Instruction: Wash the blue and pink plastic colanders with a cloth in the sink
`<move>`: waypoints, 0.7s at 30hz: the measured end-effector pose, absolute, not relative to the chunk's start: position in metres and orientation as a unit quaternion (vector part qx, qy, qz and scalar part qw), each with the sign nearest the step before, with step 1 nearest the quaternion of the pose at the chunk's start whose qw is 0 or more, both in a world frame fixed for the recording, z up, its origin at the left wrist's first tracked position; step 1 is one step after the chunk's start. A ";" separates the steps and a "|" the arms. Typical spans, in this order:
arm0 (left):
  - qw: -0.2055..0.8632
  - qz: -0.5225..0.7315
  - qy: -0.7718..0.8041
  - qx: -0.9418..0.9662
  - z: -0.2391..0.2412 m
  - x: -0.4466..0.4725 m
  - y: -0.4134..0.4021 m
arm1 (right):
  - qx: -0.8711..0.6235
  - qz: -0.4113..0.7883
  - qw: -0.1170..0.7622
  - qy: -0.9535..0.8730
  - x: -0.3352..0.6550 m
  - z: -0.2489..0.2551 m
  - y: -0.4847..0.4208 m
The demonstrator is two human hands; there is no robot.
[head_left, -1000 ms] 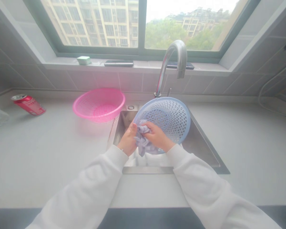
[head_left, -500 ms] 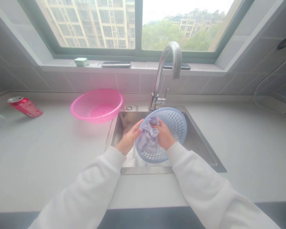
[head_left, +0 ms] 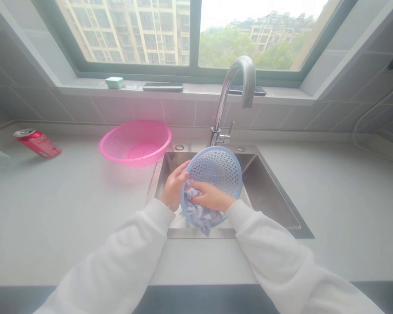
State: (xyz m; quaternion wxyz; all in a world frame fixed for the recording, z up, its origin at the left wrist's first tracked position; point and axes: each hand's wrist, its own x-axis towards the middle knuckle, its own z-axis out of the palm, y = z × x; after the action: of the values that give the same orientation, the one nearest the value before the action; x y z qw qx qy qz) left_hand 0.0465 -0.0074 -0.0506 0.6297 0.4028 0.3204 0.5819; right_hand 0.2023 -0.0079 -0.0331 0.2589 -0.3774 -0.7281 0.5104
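Note:
Over the steel sink (head_left: pixel 268 196) I hold a pale blue perforated basket (head_left: pixel 219 168), tilted up on edge with its inside toward me. My left hand (head_left: pixel 173 188) grips its left rim, fingers curled round the edge. My right hand (head_left: pixel 210 196) is closed on a crumpled bluish-grey cloth (head_left: pixel 199 213) and presses it against the basket's lower inside. The cloth's loose end hangs below the rim.
A pink perforated basket (head_left: pixel 135 143) sits on the counter just left of the sink. A red can (head_left: pixel 38 142) lies on its side at far left. The curved tap (head_left: pixel 232 91) rises behind the sink. A sponge (head_left: pixel 114 82) and two phones (head_left: pixel 162 87) lie on the window sill.
The blue basket has been tipped from lying flatter to standing on edge. My right hand with the cloth slid from the upper inside down to the lower rim.

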 end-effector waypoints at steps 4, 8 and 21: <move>0.615 0.555 0.353 0.434 -0.050 0.040 -0.006 | -0.389 0.561 0.293 -0.669 0.203 -0.035 -0.009; 0.618 0.519 0.335 0.487 -0.051 0.043 -0.007 | -0.370 0.664 0.465 -0.453 0.210 -0.034 -0.002; 0.537 0.616 0.377 0.436 -0.049 0.047 -0.011 | -0.375 0.510 0.275 -0.723 0.205 -0.037 0.000</move>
State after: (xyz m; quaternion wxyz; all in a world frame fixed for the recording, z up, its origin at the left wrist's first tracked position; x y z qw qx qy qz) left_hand 0.0467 -0.0111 -0.0487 0.5368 0.4356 0.3769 0.6165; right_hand 0.2046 -0.0001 -0.0372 0.2753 -0.3748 -0.7234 0.5103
